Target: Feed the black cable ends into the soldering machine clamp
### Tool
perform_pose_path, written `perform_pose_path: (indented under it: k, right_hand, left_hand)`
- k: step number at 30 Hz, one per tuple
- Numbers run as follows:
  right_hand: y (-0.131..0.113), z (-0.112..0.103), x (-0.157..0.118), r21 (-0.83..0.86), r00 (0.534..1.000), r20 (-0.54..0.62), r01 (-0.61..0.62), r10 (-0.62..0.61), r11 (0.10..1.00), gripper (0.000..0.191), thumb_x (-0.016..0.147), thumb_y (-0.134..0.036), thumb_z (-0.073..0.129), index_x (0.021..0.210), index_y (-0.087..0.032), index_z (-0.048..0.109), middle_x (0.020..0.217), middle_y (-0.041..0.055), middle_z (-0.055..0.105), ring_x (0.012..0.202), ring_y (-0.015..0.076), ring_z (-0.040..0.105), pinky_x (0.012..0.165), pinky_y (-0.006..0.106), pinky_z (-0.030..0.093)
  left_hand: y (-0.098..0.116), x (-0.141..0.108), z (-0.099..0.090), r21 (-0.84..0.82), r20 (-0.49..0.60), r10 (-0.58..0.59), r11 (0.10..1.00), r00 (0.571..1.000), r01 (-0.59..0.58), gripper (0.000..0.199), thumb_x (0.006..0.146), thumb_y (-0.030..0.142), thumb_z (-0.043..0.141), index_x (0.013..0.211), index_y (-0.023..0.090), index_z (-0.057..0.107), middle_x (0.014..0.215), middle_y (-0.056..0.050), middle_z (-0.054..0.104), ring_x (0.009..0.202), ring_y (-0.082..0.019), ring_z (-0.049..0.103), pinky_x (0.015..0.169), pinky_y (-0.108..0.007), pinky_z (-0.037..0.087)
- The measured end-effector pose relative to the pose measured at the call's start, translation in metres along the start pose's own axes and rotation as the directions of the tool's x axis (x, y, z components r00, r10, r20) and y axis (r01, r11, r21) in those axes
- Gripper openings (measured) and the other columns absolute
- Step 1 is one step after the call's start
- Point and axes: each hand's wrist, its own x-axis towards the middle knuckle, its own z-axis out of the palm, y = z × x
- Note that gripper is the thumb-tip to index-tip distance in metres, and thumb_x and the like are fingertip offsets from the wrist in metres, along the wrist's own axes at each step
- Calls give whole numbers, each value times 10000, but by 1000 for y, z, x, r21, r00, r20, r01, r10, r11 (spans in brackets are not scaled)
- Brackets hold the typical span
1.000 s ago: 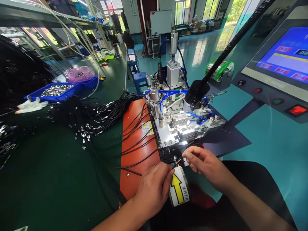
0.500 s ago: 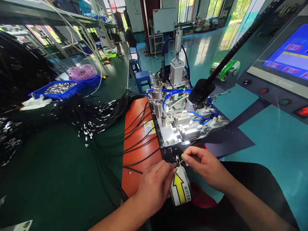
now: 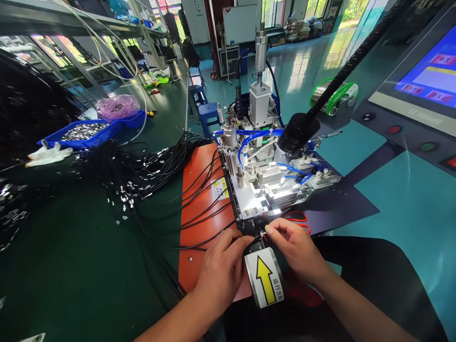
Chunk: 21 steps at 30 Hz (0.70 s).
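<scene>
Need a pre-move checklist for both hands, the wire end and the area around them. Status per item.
1. Left hand pinching the black cable: ok, held at the fingertips.
2. Right hand gripping the thin wires: cannot tell; fingertips are at them, contact too small to see.
3. Lamp lighting the machine: ok, metal parts brightly lit.
4. Arrow label uncovered: ok.
5. Red loops well away from right hand: not ok, close beside it.

blk cables (image 3: 178,159), org panel (image 3: 199,235), wht label (image 3: 253,268), yel arrow (image 3: 266,280)
</scene>
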Motion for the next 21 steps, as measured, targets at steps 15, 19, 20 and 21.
perform_pose_path:
  k: [15, 19, 20, 21]
  right_hand:
    - [0, 4, 3, -11, 999, -20, -36, 36, 999, 315, 944, -450, 547, 753, -203, 587, 719, -7, 572, 671, 161, 518, 609, 267, 427]
    - [1, 4, 3, -18, 999, -24, -37, 36, 999, 307, 934, -448, 559, 750, -205, 592, 709, -7, 574, 675, 168, 523, 611, 267, 429]
    - [1, 4, 3, -17, 999, -26, -36, 35, 999, 308, 933, -451, 561, 751, -205, 593, 709, -6, 576, 673, 168, 524, 609, 267, 430]
    - [2, 4, 3, -15, 999, -28, -36, 36, 999, 310, 931, -454, 562, 750, -205, 594, 708, -5, 577, 671, 168, 524, 605, 266, 431]
  left_hand:
    - [-1, 0, 2, 59, -7, -21, 998, 1000, 22, 299, 946, 75, 442, 1067, 199, 685, 1016, -95, 642, 932, -211, 631, 784, -322, 551]
    - [-2, 0, 3, 64, 7, -35, 997, 999, 34, 295, 950, 84, 443, 1078, 208, 678, 1025, -94, 638, 949, -215, 625, 801, -329, 548]
    - [-3, -1, 3, 65, 8, -35, 997, 999, 35, 292, 951, 83, 445, 1080, 208, 675, 1024, -92, 635, 947, -214, 623, 804, -330, 545]
    - [-3, -1, 4, 66, 6, -34, 997, 999, 33, 287, 953, 82, 448, 1080, 208, 673, 1023, -90, 631, 944, -213, 621, 805, -329, 541]
